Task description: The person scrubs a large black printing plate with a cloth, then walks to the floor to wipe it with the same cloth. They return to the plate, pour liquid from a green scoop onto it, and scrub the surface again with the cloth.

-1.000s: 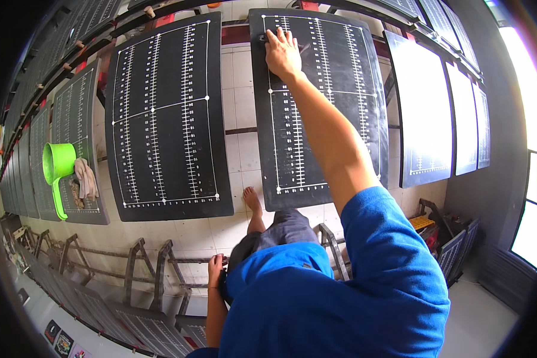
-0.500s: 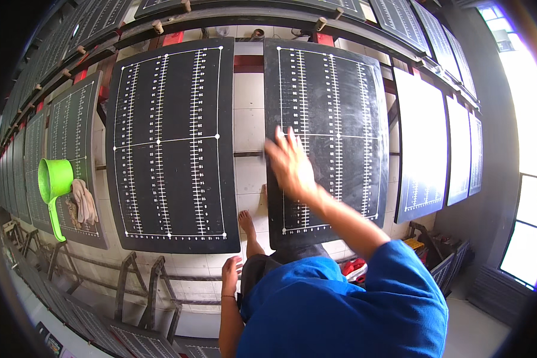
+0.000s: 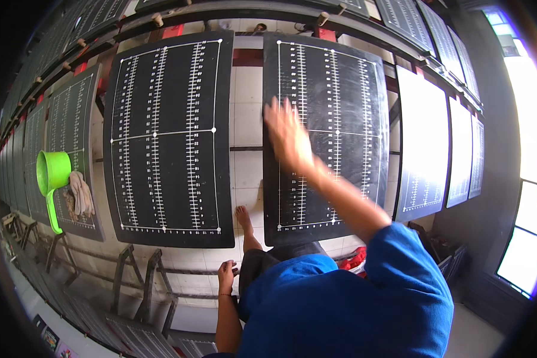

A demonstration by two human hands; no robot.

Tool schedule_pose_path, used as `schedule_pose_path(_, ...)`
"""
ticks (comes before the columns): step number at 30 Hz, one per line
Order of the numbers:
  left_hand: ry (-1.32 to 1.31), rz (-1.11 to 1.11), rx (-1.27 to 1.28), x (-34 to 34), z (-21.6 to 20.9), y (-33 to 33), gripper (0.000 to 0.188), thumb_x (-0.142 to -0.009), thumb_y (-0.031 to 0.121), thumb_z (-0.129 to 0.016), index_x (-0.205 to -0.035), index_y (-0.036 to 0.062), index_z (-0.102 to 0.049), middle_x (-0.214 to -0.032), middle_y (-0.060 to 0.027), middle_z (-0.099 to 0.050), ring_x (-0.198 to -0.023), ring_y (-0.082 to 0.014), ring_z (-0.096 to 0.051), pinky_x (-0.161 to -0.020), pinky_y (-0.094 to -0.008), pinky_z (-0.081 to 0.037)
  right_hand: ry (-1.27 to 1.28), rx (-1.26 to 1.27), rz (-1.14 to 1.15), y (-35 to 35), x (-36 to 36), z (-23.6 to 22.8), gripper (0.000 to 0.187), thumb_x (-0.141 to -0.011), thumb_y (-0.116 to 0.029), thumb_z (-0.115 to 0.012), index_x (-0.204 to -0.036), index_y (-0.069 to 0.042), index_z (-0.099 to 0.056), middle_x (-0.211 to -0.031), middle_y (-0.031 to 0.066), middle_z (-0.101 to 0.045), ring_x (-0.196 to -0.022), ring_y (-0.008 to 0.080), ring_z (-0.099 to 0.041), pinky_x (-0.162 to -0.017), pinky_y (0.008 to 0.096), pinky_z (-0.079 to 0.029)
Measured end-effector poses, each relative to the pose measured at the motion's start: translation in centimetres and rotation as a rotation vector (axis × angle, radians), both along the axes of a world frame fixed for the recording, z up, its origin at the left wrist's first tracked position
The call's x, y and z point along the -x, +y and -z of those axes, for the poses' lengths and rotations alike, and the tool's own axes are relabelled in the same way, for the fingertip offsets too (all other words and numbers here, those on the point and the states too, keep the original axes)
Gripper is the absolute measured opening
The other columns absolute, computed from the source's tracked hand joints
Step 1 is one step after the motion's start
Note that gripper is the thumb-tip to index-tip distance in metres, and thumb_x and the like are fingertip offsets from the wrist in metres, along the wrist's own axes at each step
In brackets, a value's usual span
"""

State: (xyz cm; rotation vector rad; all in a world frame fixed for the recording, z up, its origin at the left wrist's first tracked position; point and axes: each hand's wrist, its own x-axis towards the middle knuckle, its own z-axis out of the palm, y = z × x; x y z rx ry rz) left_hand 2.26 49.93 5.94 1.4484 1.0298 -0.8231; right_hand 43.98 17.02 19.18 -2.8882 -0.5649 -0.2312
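Rows of scale-marked dark panels [image 3: 176,179] fill the workroom, laid across rails [image 3: 247,148] that seem to hold them off the tiled floor [image 3: 247,113]. Right of centre, one scuffed panel [image 3: 322,119] lies beneath the right hand [image 3: 289,134], whose nearly straight, slightly parted fingers blur along its left edge; I can't tell whether the palm has hold of anything. At lower centre, the left hand [image 3: 227,277] hangs half curled with nothing visible in it, perhaps simply idle. Far left, a green scoop [image 3: 55,170] and pale cloth [image 3: 82,194] rest on another panel [image 3: 71,131], probably parked within reach.
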Motion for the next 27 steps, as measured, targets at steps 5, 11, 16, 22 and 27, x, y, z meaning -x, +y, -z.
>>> schedule_pose_path(5, 0.099, -0.086, 0.028, 0.4, 1.5, 2.0, 0.04, -0.102, 0.032, -0.047, -0.125, 0.0003, -0.057, -0.116, -0.0155, -0.066, -0.093, -0.0237, -0.067, -0.077, -0.0342, -0.054, 0.465, -0.103, -0.04, -3.3, 27.5, -1.8, 0.056, -0.084, -0.018, -0.068, -0.138, -0.01, -0.055, -0.15, 0.0136, -0.045, -0.143, 0.0421, -0.034, -0.115, 0.0612, -0.027)
schedule_pose_path(11, 0.125, -0.065, 0.025, 1.7, -0.6, 1.0, 0.044, -0.102, 0.032, -0.046, -0.127, -0.0022, -0.055, -0.121, -0.0189, -0.063, -0.098, -0.027, -0.066, -0.079, -0.0375, -0.054, -0.003, 0.009, 0.184, -8.2, 1.0, 0.4, 0.057, -0.09, -0.006, -0.052, -0.146, -0.006, -0.04, -0.155, 0.0226, -0.033, -0.143, 0.0509, -0.026, -0.115, 0.0645, -0.024)
schedule_pose_path(16, 0.066, 0.154, -0.021, -0.1, -2.5, 2.0, 0.043, -0.103, 0.034, -0.046, -0.122, -0.0016, -0.058, -0.114, -0.0152, -0.067, -0.096, -0.0253, -0.067, -0.078, -0.0372, -0.054, -0.229, -0.057, 0.501, -17.1, -20.3, 2.7, 0.046, -0.1, -0.02, -0.045, -0.143, -0.006, -0.045, -0.147, 0.0209, -0.046, -0.135, 0.0497, -0.041, -0.112, 0.0605, -0.031)
schedule_pose_path(22, -0.018, 0.17, 0.0, -0.6, 0.0, 2.0, 0.041, -0.103, 0.037, -0.047, -0.12, 0.003, -0.06, -0.113, -0.0134, -0.068, -0.093, -0.0229, -0.067, -0.078, -0.0364, -0.054, -0.047, 0.084, 0.247, -7.9, 3.9, 0.3, 0.06, -0.091, -0.008, -0.051, -0.147, 0.003, -0.035, -0.151, 0.0271, -0.037, -0.141, 0.0486, -0.033, -0.117, 0.0531, -0.029)
schedule_pose_path(27, -0.006, 0.028, 0.101, -3.6, 3.1, -0.1, 0.039, -0.103, 0.039, -0.049, -0.118, 0.0054, -0.062, -0.11, -0.0101, -0.069, -0.091, -0.0194, -0.067, -0.072, -0.0319, -0.051, 0.43, -0.076, 0.227, -7.8, 29.8, -1.6, 0.059, -0.086, -0.011, -0.062, -0.142, -0.001, -0.045, -0.152, 0.0236, -0.038, -0.143, 0.0495, -0.029, -0.115, 0.0631, -0.023)
